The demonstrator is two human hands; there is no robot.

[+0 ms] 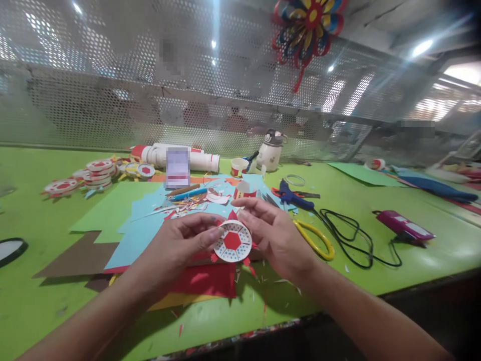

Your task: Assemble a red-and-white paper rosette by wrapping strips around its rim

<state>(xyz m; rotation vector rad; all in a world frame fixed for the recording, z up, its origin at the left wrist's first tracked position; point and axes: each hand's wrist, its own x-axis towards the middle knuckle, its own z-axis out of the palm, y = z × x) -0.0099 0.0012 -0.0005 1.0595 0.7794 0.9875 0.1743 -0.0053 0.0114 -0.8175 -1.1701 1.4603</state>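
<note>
Between both hands is a paper turtle [233,241], its round white shell marked with a red hexagon and blue dots. Red paper head and legs stick out around the shell. My left hand [190,233] pinches the shell's left rim with thumb and fingers. On the upper right, my right hand [268,230] grips the turtle by its edge near the red head. Beneath them lie stacked sheets of coloured paper, with a red sheet [210,281] nearest. Paper scraps and a blue pen [190,194] lie just beyond my left hand.
Finished-looking paper turtles [99,173] are piled at the left. A blue glue gun [295,195], yellow-handled scissors [315,240], a black cord [349,240] and a purple power plug box [406,225] occupy the right. Behind stand a white bottle [270,153] and paper rolls [199,159].
</note>
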